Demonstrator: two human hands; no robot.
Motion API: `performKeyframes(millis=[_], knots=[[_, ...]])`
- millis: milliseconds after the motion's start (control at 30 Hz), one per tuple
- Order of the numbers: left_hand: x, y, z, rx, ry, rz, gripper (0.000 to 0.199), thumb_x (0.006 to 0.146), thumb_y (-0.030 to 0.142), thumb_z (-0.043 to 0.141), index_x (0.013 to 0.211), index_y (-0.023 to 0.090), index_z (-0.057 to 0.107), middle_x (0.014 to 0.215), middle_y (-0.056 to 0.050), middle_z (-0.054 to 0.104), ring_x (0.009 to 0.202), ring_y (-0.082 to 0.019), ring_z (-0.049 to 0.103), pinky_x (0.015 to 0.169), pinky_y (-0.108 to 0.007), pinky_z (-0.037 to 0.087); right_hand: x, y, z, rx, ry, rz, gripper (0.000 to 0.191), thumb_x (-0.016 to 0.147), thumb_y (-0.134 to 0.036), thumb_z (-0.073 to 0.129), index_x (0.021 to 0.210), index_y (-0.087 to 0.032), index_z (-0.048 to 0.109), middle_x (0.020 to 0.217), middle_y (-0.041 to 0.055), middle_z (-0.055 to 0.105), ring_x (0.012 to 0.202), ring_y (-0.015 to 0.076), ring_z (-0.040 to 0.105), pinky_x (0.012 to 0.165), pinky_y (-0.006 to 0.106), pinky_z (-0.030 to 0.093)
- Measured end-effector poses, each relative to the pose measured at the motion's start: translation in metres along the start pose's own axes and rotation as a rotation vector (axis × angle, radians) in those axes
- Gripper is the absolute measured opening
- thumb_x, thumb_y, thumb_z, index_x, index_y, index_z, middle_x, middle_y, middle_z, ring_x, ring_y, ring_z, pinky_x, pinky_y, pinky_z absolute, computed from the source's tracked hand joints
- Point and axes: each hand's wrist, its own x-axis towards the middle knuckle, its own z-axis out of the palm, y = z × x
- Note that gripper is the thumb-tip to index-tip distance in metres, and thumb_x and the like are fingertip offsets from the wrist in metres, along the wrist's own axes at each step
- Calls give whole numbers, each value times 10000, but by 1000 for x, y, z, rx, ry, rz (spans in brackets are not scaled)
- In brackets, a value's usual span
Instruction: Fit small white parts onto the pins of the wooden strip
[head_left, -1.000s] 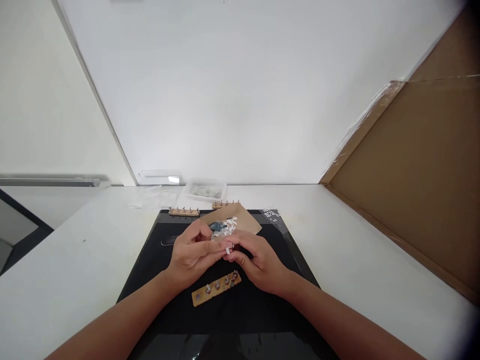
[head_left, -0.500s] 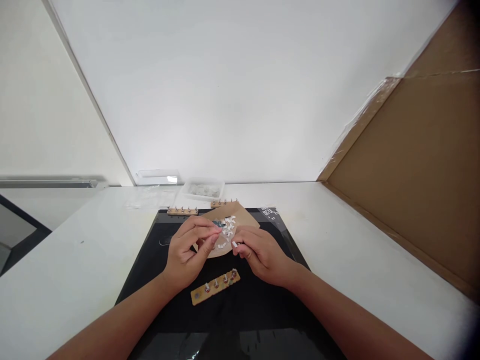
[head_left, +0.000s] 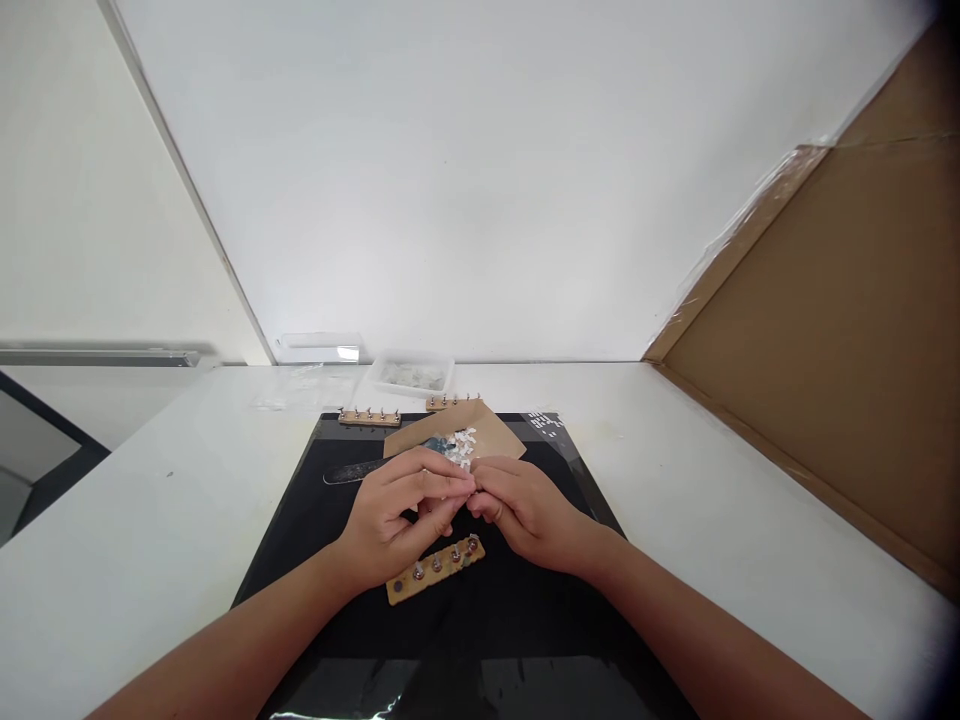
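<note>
My left hand (head_left: 401,515) and my right hand (head_left: 529,512) meet at the fingertips over the black mat (head_left: 525,620). Both have their fingers pressed together; whatever is between them is hidden or too small to name. Just below lies a wooden strip (head_left: 430,580) carrying several small metal pieces with white bits on them. Behind my hands, a brown paper sheet (head_left: 495,436) bears a heap of small white pieces (head_left: 460,445) and something dark bluish beside them.
Two more wooden strips with metal pieces, one at the left (head_left: 370,417) and one further back (head_left: 442,403), lie near the mat's far edge. Beyond are a clear tray (head_left: 412,376) and plastic bags (head_left: 307,388). Small white tabs (head_left: 541,421) sit at the mat's far right corner. Cardboard (head_left: 817,340) stands right.
My left hand has moved right, so its fingertips now touch those of my right hand. The white piece that showed at my right fingertips is now hidden. The view has shifted slightly.
</note>
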Motion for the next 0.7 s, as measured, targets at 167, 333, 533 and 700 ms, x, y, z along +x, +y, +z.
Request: performKeyframes(millis=[167, 333, 533, 700], knots=[[-1, -1, 0, 30, 5, -32, 260, 1012, 122, 631, 1220, 217, 754, 1111, -87, 721, 575, -60, 692, 592, -210, 632, -2, 0, 1, 13, -1, 31, 347, 1141, -354, 348, 875, -232, 535, 760, 6, 620, 674, 162, 541, 654, 291, 421], [0, -2, -1, 66, 15, -31, 231, 1005, 131, 648, 1192, 209, 760, 1092, -75, 710, 521, -30, 620, 570, -199, 582, -3, -1, 4, 46, 1, 58, 354, 1141, -359, 343, 873, -230, 534, 758, 0, 630, 671, 154, 550, 663, 285, 419], [-2, -6, -1, 32, 7, -174, 175, 1032, 247, 633, 1136, 207, 769, 1047, -63, 675, 513, -27, 529, 528, -194, 538, -2, -7, 4, 65, -13, 120, 384, 1135, -350, 356, 813, -234, 529, 717, -6, 631, 669, 155, 573, 670, 287, 433], [-5, -6, -1, -151, -56, -336, 158, 1052, 286, 604, 1119, 194, 713, 1078, -54, 607, 511, -19, 607, 501, -184, 531, 0, -9, 3, 77, -13, 147, 396, 1132, -349, 367, 786, -232, 521, 695, -13, 606, 635, 146, 548, 647, 281, 425]])
